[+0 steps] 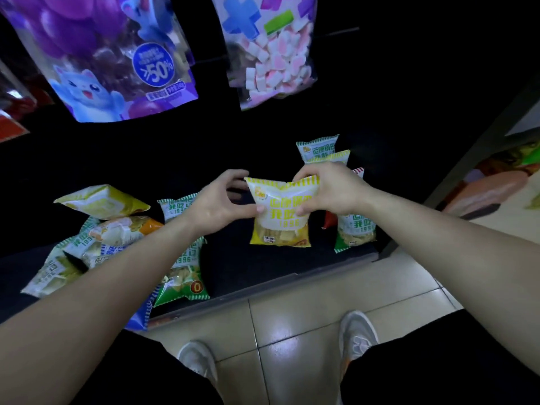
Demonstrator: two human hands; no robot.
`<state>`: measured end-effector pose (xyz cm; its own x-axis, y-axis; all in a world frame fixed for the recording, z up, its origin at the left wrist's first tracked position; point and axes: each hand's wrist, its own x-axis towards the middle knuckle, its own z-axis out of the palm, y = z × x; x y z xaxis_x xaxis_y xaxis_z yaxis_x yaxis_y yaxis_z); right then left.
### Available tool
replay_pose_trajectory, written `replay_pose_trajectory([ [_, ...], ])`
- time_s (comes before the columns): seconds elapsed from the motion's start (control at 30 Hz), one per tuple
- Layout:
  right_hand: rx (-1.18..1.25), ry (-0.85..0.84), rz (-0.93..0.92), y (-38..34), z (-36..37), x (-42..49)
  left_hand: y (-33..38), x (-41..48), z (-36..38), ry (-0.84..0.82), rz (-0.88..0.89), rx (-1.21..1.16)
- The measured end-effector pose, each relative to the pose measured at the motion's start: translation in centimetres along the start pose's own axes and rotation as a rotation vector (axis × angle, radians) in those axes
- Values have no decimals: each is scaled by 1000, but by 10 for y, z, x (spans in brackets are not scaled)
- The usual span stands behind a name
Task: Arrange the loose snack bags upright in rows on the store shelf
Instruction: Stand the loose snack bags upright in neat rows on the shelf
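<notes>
While both hands hold it upright at the centre of the frame, the yellow snack bag (pixel 280 220) hangs just above the dark shelf (pixel 248 267). The right hand (pixel 331 191) grips the bag's upper right corner, fingers curled behind it and thumb pressed on the front. The left hand (pixel 219 204) pinches the bag's left edge with its thumb, its fingers arched toward the top left corner. Loose bags (pixel 117 232) lie jumbled on the shelf at lower left, partly under the left forearm. Green upright bags (pixel 355 229) stand at right, behind the right hand. A purple pouch (pixel 102 57) and a marshmallow bag (pixel 271 59) hang above.
</notes>
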<state>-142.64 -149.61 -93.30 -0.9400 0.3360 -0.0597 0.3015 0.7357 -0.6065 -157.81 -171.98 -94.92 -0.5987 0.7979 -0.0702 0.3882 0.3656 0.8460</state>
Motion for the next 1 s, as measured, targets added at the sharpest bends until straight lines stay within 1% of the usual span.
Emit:
replay_pose_trajectory([
  [0.07,-124,-37,5,1,2,1,2,4,1,8,41,138],
  [0.13,-187,-59,1,1,5,2,3,6,7,-37,92,346],
  [0.2,-189,-60,-8,2,8,4,1,11,19,-61,137,519],
  [0.3,-158,-65,-25,5,13,10,-1,20,35,-18,121,632],
  [0.4,-152,-75,-25,11,18,17,-5,29,40,22,80,631],
  [0.5,-143,-41,-16,22,22,26,-14,40,39,68,-5,632],
  [0.57,-144,-35,32,34,21,32,-24,51,39,105,-38,664],
  [0.67,-242,-99,137,58,22,36,-38,79,40,124,-97,644],
  [0.77,-314,-150,197,73,28,35,-52,115,44,138,-150,658],
  [0.9,-334,-131,199,81,40,36,-74,165,53,153,-208,640],
  [1.0,-361,-126,188,86,50,35,-88,201,58,179,-228,572],
])
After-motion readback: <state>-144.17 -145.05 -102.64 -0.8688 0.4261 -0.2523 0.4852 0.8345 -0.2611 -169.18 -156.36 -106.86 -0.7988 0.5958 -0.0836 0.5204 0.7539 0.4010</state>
